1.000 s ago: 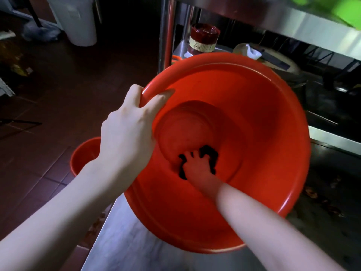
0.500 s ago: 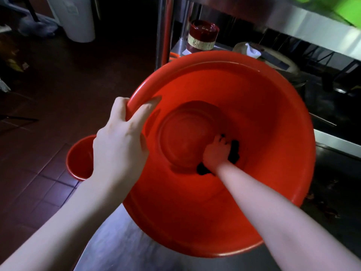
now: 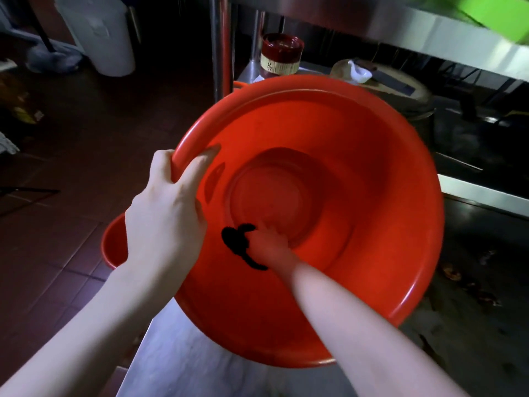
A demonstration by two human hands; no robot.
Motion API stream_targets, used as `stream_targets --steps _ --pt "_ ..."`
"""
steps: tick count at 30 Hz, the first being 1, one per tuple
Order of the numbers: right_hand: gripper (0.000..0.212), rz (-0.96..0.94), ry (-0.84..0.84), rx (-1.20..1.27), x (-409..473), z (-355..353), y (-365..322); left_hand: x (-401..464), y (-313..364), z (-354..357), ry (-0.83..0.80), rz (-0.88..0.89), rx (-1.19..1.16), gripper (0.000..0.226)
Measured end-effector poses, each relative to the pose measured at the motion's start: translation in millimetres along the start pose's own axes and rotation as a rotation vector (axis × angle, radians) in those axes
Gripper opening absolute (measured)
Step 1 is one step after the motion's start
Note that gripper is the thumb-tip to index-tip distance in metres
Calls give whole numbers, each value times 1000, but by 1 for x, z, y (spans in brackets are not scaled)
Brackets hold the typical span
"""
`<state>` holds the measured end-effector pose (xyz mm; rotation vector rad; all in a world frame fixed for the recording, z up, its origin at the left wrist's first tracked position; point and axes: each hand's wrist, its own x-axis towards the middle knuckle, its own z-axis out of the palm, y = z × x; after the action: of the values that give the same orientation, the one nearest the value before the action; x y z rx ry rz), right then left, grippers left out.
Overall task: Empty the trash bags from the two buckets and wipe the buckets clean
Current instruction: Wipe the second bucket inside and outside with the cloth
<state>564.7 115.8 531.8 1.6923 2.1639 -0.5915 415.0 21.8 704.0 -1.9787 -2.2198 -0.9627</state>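
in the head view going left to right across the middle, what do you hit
second red bucket on the floor → left hand gripping the rim of the big red bucket → black cloth → right hand pressing it inside the bucket

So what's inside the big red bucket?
Inside the big red bucket, the right hand presses a black cloth low on the wall. The hand covers part of the cloth.
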Motion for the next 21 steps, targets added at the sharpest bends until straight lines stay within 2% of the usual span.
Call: stream_targets --steps 3,7,10,12,15,19,21 --pt "42 73 -24 -254 -17 -9 34 -6 0 -2 -7 -6 -17 76" --pt "39 110 190 -585 -26 -27 73 -14 0 -3 -9 -12 -60 73" --pt "38 117 302 -639 -18 -44 82 -14 0 -2 -12 -8 -90 70" --pt "37 155 376 -594 -11 -55 79 -13 -2 -1 -19 8 -102 68" --pt "41 238 509 -385 4 -73 59 -10 -8 0 -10 13 -99 67" --pt "48 242 569 -48 40 -95 31 -6 -15 4 17 -9 -74 76" --pt "50 159 605 -35 50 -83 26 -5 -14 4 21 -28 -73 78"
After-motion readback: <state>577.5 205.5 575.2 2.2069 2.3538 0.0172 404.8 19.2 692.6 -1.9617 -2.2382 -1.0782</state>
